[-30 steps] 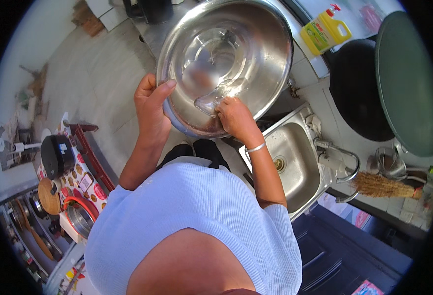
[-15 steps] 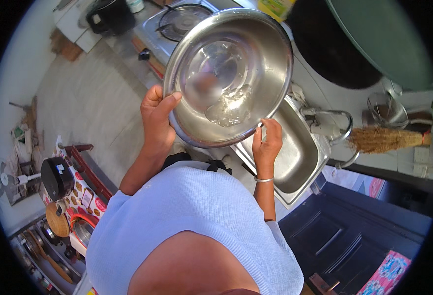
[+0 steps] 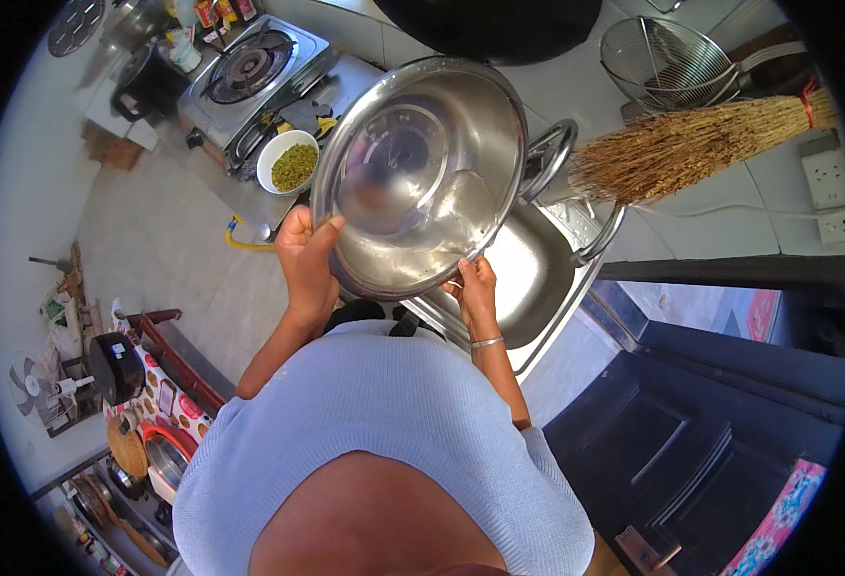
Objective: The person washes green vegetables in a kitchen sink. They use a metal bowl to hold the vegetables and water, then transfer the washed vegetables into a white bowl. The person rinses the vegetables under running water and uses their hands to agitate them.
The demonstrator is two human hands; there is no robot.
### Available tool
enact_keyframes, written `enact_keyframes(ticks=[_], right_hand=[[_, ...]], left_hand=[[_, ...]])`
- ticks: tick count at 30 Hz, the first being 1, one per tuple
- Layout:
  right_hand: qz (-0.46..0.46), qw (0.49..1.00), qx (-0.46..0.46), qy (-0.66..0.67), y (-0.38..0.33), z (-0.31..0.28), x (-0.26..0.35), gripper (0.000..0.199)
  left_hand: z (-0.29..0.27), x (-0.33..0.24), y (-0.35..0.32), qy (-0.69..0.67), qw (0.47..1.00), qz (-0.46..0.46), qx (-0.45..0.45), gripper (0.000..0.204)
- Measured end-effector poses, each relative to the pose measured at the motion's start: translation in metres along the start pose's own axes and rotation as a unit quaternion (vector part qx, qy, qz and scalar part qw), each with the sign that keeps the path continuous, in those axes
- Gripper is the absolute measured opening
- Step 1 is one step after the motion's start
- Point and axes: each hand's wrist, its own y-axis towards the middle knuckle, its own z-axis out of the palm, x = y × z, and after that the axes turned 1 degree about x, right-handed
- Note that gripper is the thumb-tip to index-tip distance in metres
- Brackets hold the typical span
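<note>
While a white bowl of green grains sits at upper left, the left hand, below it, is closed on the left rim of a steel basin, thumb over the lip, fingers partly hidden outside. The basin fills the upper middle, mouth up towards the viewer; being round, it has no clear long axis, though water pooled lower right suggests a tilt that way. It looks stiff, rather light, probably slippery when wet, best gripped by the rolled rim. The right hand pinches the lower-right rim, beside the sink.
</note>
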Motion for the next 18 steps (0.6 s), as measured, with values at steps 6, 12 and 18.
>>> enact_keyframes(ticks=[6, 12, 18], right_hand=[[0.026, 0.998, 0.061, 0.013, 0.036, -0.016, 0.0, 0.011], [0.094, 0.988, 0.12, 0.013, 0.073, 0.002, -0.014, 0.016], [0.106, 0.963, 0.246, 0.02, 0.076, 0.023, -0.015, 0.051]], left_hand=[[0.019, 0.02, -0.028, 0.056, 0.997, 0.042, 0.014, 0.027], [0.032, 0.029, -0.039, 0.238, 0.959, 0.12, 0.093, 0.033], [0.025, 0.023, -0.043, 0.271, 0.94, 0.165, 0.125, 0.031]])
